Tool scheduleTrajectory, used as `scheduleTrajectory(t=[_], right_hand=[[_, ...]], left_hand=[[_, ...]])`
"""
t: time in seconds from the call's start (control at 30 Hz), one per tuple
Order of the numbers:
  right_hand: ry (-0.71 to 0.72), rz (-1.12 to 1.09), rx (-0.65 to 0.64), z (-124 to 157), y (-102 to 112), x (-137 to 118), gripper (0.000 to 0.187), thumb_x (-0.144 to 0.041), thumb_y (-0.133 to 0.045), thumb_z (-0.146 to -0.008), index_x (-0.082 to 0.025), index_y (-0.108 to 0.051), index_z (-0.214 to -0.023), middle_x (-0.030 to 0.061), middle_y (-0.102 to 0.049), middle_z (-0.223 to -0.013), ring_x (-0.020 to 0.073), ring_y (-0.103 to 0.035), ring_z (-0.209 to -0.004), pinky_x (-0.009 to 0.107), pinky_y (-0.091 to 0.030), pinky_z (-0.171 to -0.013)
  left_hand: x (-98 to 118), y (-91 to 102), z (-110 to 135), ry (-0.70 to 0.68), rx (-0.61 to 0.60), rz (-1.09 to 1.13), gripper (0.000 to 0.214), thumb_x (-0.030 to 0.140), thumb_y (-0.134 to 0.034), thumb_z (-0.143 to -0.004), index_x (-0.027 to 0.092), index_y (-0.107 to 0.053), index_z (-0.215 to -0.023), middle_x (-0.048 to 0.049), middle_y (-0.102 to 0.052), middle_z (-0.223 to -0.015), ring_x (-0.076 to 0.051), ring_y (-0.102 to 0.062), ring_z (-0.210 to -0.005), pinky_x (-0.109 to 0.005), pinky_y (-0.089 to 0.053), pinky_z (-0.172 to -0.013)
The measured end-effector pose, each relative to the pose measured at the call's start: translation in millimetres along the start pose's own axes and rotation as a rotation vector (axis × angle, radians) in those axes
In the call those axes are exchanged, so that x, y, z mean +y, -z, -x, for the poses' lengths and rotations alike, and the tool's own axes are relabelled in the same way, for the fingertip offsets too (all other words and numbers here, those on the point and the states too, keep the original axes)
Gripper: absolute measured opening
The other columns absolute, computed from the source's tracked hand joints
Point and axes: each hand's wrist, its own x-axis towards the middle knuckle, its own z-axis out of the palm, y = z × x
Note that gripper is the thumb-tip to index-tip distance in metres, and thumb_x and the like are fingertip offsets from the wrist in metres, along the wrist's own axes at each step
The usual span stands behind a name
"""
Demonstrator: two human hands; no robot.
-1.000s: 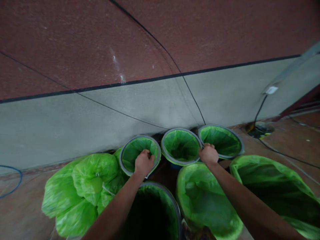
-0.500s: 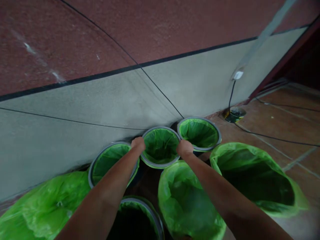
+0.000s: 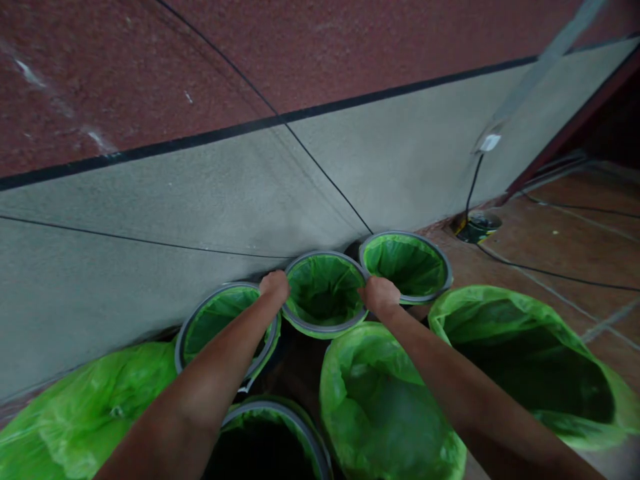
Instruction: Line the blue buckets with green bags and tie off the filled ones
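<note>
Both arms reach forward to a trash bin [image 3: 325, 329] with a grey rim and a green liner bag [image 3: 327, 287], standing by the wall. My left hand [image 3: 275, 287] is closed on the left side of its rim. On the right side, my right hand [image 3: 381, 293] grips the same rim, its fingertips over the inner edge. A second lined bin [image 3: 406, 297] stands close behind the right hand. Another lined bin [image 3: 185, 333] is partly covered by the left forearm.
Two bins draped with green bags, one in front [image 3: 335, 400] and one at right [image 3: 500, 293], stand nearer. A grey-rimmed bin [image 3: 300, 427] is at the bottom. A green plastic heap [image 3: 100, 400] lies left. A can [image 3: 477, 228] and cable [image 3: 550, 275] are on the tiled floor.
The view has shifted slightly, so the bins at right sit further right in the picture. Both hands keep their hold on the middle bin's rim.
</note>
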Motion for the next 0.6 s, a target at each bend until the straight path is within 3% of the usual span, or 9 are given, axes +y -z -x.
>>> scheduleTrajectory(t=[0.13, 0.23, 0.33, 0.47, 0.53, 0.6], right_hand=[[-0.008, -0.001, 0.078, 5, 8, 18, 0.041, -0.045, -0.051, -0.088, -0.011, -0.07, -0.097, 0.0204, -0.069, -0.1, 0.0271, -0.065, -0.101, 0.032, -0.05, -0.085], [-0.078, -0.002, 0.167, -8, 24, 53, 0.037, -0.039, -0.047, -0.089, -0.013, -0.068, -0.102, 0.0189, -0.068, -0.102, 0.0279, -0.065, -0.1, 0.036, -0.049, -0.084], [-0.193, 0.002, 0.281, -35, 42, 100, 0.04, -0.034, -0.048, -0.089, -0.007, -0.06, -0.116, 0.0233, -0.062, -0.112, 0.0309, -0.062, -0.104, 0.039, -0.048, -0.085], [-0.301, 0.034, 0.272, -70, 56, 151, 0.048, -0.026, -0.052, -0.087, 0.005, -0.052, -0.124, 0.035, -0.052, -0.12, 0.0349, -0.049, -0.121, 0.038, -0.042, -0.088], [-0.3, 0.025, 0.206, -82, 57, 166, 0.042, -0.021, -0.052, -0.086, 0.007, -0.058, -0.117, 0.0354, -0.055, -0.115, 0.0322, -0.051, -0.119, 0.036, -0.041, -0.087], [-0.267, 0.0, 0.139, -91, 55, 173, 0.031, -0.014, -0.055, -0.083, 0.005, -0.066, -0.105, 0.0308, -0.062, -0.104, 0.0283, -0.058, -0.109, 0.033, -0.043, -0.084]], left_hand=[[-1, -0.5, 8, 0.013, 0.105, -0.079, 0.047, 0.044, -0.059, -0.082, 0.01, -0.063, -0.114, -0.0203, -0.068, -0.11, -0.03, -0.064, -0.106, -0.035, -0.052, -0.085], [15, 5.9, 19, -0.093, 0.223, -0.052, 0.045, 0.041, -0.052, -0.086, 0.01, -0.058, -0.117, -0.0178, -0.067, -0.11, -0.028, -0.063, -0.106, -0.033, -0.05, -0.087], [58, 13.4, 33, -0.307, 0.25, 0.042, 0.038, 0.038, -0.046, -0.09, 0.014, -0.056, -0.118, -0.0115, -0.068, -0.11, -0.022, -0.063, -0.105, -0.029, -0.046, -0.092], [137, 12.7, 40, -0.53, 0.252, 0.144, 0.035, 0.036, -0.046, -0.091, 0.016, -0.056, -0.118, -0.0087, -0.066, -0.114, -0.019, -0.059, -0.111, -0.029, -0.038, -0.101], [171, 7.0, 32, -0.564, 0.233, 0.11, 0.036, 0.037, -0.047, -0.09, 0.014, -0.057, -0.116, -0.0113, -0.066, -0.114, -0.021, -0.057, -0.112, -0.032, -0.036, -0.103], [195, -0.1, 17, -0.51, 0.203, 0.063, 0.04, 0.039, -0.05, -0.088, 0.01, -0.058, -0.115, -0.0152, -0.066, -0.113, -0.025, -0.056, -0.115, -0.035, -0.04, -0.099]])
